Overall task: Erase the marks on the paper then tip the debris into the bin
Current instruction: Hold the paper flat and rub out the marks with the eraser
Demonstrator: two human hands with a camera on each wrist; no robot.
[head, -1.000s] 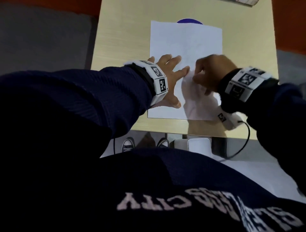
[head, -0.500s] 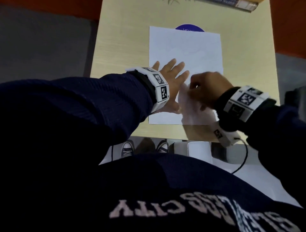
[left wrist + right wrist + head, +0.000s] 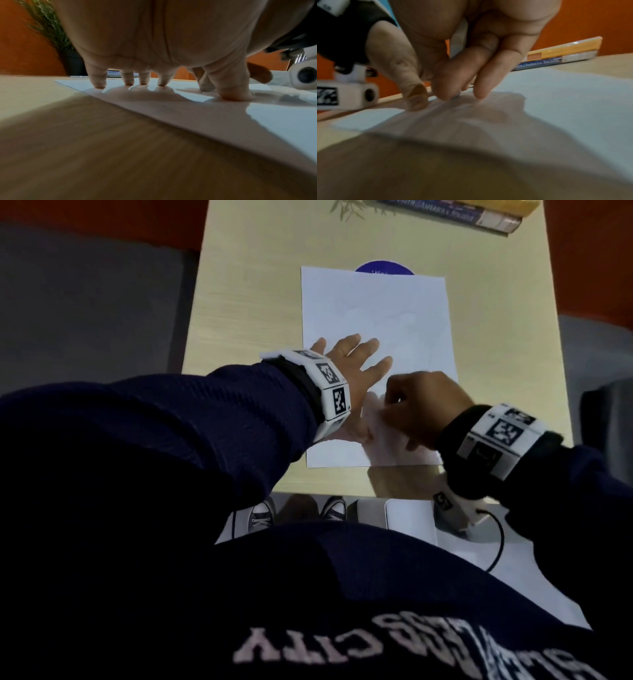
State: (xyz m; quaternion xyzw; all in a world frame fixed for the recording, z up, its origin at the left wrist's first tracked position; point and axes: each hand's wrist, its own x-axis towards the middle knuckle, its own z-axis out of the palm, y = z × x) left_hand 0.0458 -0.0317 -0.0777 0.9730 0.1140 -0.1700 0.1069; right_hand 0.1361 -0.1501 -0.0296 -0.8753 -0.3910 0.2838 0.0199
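A white sheet of paper (image 3: 376, 313) lies flat on the light wooden table (image 3: 246, 302). My left hand (image 3: 352, 364) lies spread on the sheet's near left part, and its fingertips (image 3: 99, 85) press the paper (image 3: 223, 115) down. Just right of it, my right hand (image 3: 421, 402) is curled over the paper's near half. Its thumb and fingers (image 3: 452, 75) pinch a small grey eraser (image 3: 456, 96), whose tip touches the paper (image 3: 565, 94). Most of the eraser is hidden by the fingers. Any marks are too faint to make out.
A blue disc (image 3: 382, 266) pokes out from under the paper's far edge. Two books (image 3: 479, 213) lie at the table's far right, and a potted plant (image 3: 49, 27) stands at the back. A white box (image 3: 409, 518) and my shoes (image 3: 260, 518) are on the floor below the near edge.
My right hand has slid toward the paper's near edge and closer to my left hand. The left hand stays flat on the sheet. The head view has tilted up, which reveals the books.
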